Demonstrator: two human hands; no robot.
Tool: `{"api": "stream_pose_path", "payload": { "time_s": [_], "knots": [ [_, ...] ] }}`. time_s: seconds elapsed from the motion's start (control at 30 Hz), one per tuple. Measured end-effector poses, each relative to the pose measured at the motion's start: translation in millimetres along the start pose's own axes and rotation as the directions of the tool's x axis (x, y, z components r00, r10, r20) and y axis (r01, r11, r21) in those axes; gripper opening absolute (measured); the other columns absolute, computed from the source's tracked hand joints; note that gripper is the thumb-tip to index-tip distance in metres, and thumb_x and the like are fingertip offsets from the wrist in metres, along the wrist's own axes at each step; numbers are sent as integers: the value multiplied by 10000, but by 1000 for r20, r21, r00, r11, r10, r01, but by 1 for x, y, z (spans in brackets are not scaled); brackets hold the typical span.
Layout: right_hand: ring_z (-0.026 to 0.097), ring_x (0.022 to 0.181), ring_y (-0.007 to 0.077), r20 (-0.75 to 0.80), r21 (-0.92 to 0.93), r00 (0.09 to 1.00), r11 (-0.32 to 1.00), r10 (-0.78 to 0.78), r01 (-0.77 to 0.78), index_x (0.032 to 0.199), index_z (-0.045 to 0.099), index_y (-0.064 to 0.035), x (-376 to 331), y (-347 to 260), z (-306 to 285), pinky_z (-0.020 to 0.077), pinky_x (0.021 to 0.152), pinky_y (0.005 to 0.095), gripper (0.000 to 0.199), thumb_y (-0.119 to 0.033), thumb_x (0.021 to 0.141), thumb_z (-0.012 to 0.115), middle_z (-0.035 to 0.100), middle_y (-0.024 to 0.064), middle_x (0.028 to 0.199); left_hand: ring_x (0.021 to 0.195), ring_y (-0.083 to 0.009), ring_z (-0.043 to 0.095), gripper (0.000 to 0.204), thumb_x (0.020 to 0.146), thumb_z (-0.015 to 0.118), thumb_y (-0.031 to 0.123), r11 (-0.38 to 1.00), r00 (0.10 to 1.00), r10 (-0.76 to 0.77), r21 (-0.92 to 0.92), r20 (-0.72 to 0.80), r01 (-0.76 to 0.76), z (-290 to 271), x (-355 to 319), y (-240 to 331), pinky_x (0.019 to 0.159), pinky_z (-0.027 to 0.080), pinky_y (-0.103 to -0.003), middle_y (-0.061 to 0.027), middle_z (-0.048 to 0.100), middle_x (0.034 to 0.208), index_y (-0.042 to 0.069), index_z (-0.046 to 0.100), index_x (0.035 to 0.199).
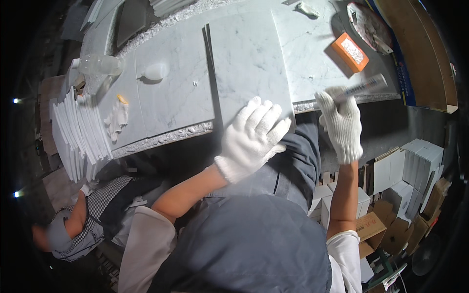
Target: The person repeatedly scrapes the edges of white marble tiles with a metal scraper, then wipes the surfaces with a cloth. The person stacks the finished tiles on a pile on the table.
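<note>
Our left hand (251,139) flat on marble tile (246,63), fingers spread, at tile's near edge. Tile's long side runs away from us on tabletop (166,100). Our right hand (342,124), right of tile, fingers pinching tube (361,88). Left hand nearer tile.

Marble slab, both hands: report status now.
Left hand, gloved, flat on the near edge of the marble slab. Right hand, gloved, shut on a tube-shaped tool by the bench edge. Orange block lies beyond it, apart.
</note>
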State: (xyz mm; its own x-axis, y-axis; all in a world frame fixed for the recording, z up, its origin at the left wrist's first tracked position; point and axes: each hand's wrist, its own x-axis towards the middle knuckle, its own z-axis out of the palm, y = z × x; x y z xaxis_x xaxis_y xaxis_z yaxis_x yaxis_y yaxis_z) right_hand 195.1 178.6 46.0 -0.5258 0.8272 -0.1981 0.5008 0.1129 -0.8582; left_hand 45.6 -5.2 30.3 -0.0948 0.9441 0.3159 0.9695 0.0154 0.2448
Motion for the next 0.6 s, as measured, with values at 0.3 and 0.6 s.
{"api": "stream_pose_path", "payload": {
  "time_s": [0.3, 0.6],
  "knots": [
    [723, 876, 297, -112, -494, 951, 847, -288, 198, 1330, 606, -95, 75, 19, 50, 576, 801, 408, 570, -407, 899, 812, 741, 123, 1029, 1388, -319, 482, 749, 684, 858, 445, 995, 999, 19, 95, -34, -16, 28, 15, -22, 1169, 421, -447, -45, 571, 1432, 233, 633, 1366],
    [678, 906, 134, -406, 111, 875, 936, -263, 333, 1330, 645, -97, 78, 42, 1, 566, 821, 268, 486, -234, 902, 829, 689, 94, 1148, 1502, -342, 388, 762, 888, 651, 644, 983, 999, 16, 184, 38, -23, 45, 51, -58, 1278, 243, -498, -135, 503, 1560, 139, 586, 1455]
  ]
}}
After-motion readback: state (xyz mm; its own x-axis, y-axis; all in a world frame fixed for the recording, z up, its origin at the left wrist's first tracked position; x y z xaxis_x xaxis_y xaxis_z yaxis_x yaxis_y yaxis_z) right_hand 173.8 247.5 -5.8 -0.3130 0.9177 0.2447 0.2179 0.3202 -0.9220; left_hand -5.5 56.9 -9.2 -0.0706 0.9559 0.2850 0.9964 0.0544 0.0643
